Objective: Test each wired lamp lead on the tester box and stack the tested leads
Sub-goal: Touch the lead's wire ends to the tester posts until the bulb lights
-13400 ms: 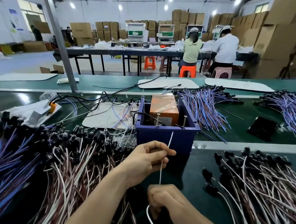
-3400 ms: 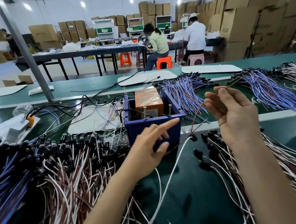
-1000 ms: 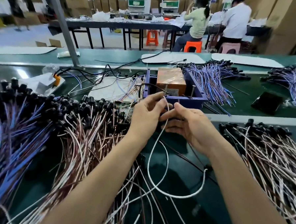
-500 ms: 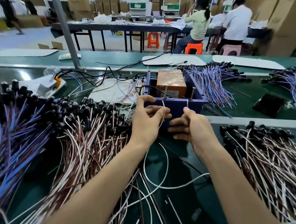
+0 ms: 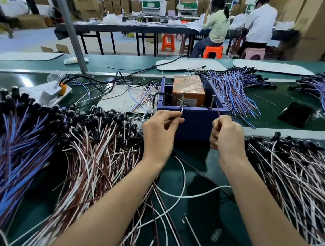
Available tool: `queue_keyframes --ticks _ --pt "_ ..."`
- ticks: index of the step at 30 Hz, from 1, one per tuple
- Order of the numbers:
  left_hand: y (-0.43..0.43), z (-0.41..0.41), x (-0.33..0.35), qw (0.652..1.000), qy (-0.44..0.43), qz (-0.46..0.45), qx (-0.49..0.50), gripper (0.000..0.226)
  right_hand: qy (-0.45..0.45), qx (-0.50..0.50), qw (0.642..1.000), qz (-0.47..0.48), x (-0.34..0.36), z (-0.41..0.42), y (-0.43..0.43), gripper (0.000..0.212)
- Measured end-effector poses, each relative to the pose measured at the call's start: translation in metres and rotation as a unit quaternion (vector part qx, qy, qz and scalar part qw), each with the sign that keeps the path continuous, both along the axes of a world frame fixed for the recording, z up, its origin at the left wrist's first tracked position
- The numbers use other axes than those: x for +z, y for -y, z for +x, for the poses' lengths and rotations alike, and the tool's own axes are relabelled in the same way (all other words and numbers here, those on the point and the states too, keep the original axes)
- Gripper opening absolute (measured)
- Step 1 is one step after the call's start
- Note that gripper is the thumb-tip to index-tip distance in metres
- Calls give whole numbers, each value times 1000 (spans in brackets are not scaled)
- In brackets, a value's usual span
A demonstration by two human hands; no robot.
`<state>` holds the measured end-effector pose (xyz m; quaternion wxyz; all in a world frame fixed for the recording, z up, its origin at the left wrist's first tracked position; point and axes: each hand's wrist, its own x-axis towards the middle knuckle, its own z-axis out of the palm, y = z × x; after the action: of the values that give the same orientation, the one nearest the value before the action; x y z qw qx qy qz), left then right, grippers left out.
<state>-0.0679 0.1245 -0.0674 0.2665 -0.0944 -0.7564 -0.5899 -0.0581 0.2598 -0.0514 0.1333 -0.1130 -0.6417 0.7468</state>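
- Left hand (image 5: 161, 130) is up at the blue box (image 5: 193, 125), thumb and forefinger pinched tight on the end of a white wire (image 5: 181, 112), other fingers curled under.
- That white tip sits right at the foot of the left screw (image 5: 182, 101) on the box's near rim; whether they touch, I can't tell.
- Right hand (image 5: 227, 136) is closed in a loose fist, pinching a brown wire (image 5: 218, 110) that pokes up just beside the right screw (image 5: 212, 101).
- The box stands in the centre of the frame, an orange block (image 5: 189, 89) inside it.
- Room is tight: a left pile (image 5: 93, 154) of red-and-white leads crowds the left forearm, and a right pile (image 5: 292, 172) presses in by the right one.
- Bare green mat (image 5: 205, 227) shows only as a lane between the forearms, lower centre, crossed by loose wire loops.
- A metal strip (image 5: 271, 134) runs along the edge behind the right pile.
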Motion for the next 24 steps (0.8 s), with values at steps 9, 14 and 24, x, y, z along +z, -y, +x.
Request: queue_keyframes --ticks 9,14,24 --pt "5 -2 0 995 -42 -83 34 22 10 5 999 38 -5 -2 -1 35" --pt "4 -2 -2 996 -41 -76 31 23 22 13 999 42 -5 -2 -2 35" --pt "4 -5 -2 997 -33 -68 25 23 21 23 999 37 -4 -3 -4 37"
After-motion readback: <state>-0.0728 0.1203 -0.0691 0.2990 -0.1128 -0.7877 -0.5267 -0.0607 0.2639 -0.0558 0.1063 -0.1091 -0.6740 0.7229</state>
